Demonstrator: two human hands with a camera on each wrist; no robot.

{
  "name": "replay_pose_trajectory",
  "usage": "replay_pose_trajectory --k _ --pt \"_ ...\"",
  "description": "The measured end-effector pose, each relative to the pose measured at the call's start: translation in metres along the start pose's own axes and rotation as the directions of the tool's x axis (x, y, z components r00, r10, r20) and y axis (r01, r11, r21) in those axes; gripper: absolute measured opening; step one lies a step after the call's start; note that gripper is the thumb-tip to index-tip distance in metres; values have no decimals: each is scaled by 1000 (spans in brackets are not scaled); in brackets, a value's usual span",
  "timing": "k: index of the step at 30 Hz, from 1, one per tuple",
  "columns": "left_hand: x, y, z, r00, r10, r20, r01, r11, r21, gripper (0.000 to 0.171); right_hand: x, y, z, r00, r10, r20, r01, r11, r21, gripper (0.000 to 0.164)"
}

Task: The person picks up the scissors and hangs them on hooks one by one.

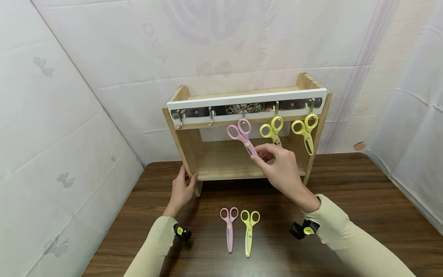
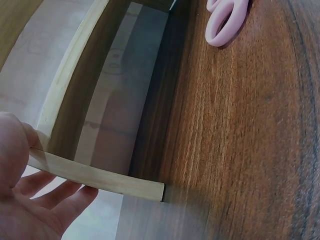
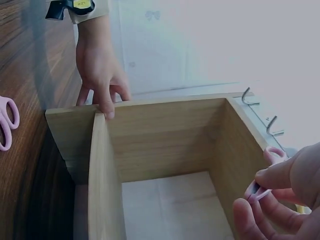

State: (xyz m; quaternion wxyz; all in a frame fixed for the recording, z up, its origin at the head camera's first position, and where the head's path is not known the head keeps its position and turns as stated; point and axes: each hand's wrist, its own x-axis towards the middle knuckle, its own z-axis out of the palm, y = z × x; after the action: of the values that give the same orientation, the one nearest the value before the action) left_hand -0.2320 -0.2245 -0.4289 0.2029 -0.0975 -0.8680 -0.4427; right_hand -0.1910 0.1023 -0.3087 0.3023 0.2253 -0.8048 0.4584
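My right hand [image 1: 283, 169] pinches pink scissors [image 1: 247, 144] by the blade end, handles upward. One handle loop is at the middle hook [image 1: 243, 111]; whether it hangs there I cannot tell. In the right wrist view, thumb and fingers close on the scissors' blades [image 3: 256, 191]. My left hand [image 1: 180, 192] grips the lower left side panel of the wooden shelf [image 1: 185, 154], thumb at the front and fingers outside, as the left wrist view also shows. Yellow scissors [image 1: 272, 130] hang just right of the pink pair, their blades partly behind my right hand.
Another yellow pair of scissors [image 1: 306, 132] hangs on the rightmost hook. The two left hooks [image 1: 210, 116] hold nothing. Pink scissors [image 1: 230, 229] and yellow scissors [image 1: 249, 232] lie side by side on the dark wooden table [image 1: 145, 238], before the shelf. Draped cloth stands behind and beside.
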Motion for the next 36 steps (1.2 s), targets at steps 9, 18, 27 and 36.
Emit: replay_pose_trajectory --k 9,18,27,36 --pt "-1 0 0 1000 -13 24 13 1000 -22 51 -1 6 6 999 -23 -29 23 999 -26 12" --pt "-1 -1 0 1000 -14 14 14 1000 -23 50 -8 12 12 1000 -14 -27 13 998 -57 9" --pt "-1 -2 1 1000 -4 14 4 1000 -25 48 -10 20 21 998 -19 -60 12 993 -117 8" --pt "-1 -2 0 1000 1 11 0 1000 -24 47 -7 22 27 997 -7 -72 -2 992 -124 10"
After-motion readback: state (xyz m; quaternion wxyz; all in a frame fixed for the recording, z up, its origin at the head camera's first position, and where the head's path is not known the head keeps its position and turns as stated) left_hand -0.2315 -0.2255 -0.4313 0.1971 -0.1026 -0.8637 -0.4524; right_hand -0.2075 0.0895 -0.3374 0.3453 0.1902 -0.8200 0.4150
